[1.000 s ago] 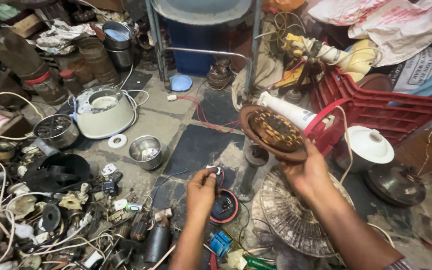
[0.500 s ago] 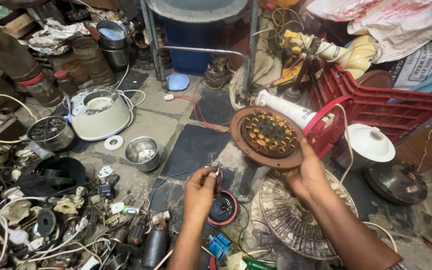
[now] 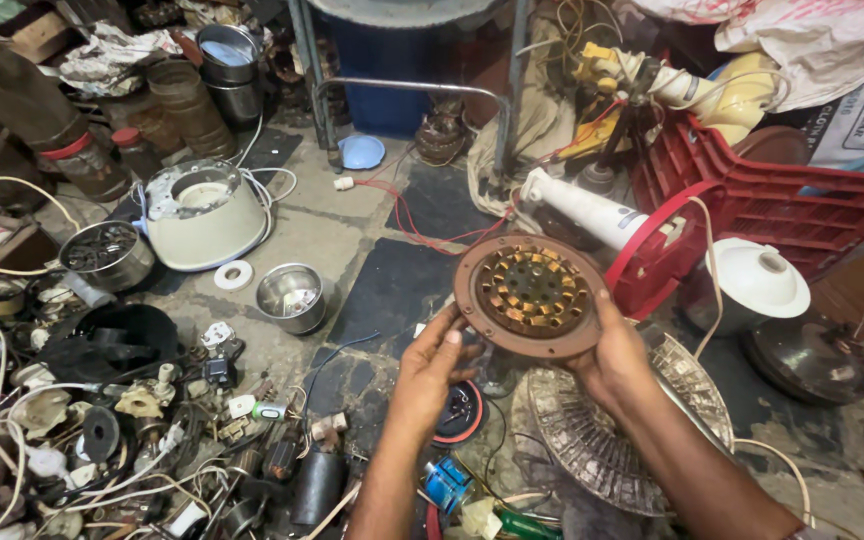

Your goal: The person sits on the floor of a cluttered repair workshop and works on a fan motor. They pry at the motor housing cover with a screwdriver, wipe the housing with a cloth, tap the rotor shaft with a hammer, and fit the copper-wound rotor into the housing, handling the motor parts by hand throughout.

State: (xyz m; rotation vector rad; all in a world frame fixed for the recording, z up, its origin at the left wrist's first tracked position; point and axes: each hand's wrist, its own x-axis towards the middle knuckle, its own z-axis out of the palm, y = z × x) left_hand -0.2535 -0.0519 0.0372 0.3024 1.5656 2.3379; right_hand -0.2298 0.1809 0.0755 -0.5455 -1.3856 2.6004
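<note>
Your right hand (image 3: pixel 617 365) grips the right edge of the round brown motor disc (image 3: pixel 532 293), your left hand (image 3: pixel 432 370) touches its left edge with fingers loose, held above a wire fan guard (image 3: pixel 592 440), with bare floor (image 3: pixel 392 290) just beyond and a red crate (image 3: pixel 782 210) farther right.

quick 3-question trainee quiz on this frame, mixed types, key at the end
1. True or false: both hands touch the round brown motor disc.
2. Which thing lies directly below the right hand? A) wire fan guard B) blue bucket C) steel bowl
3. Fill in: the small steel bowl stands on the floor to the ____ of the left hand.

Key:
1. True; the left fingertips meet its lower left rim, and the right hand grips its lower right edge.
2. A, the wire fan guard.
3. Left.
</note>
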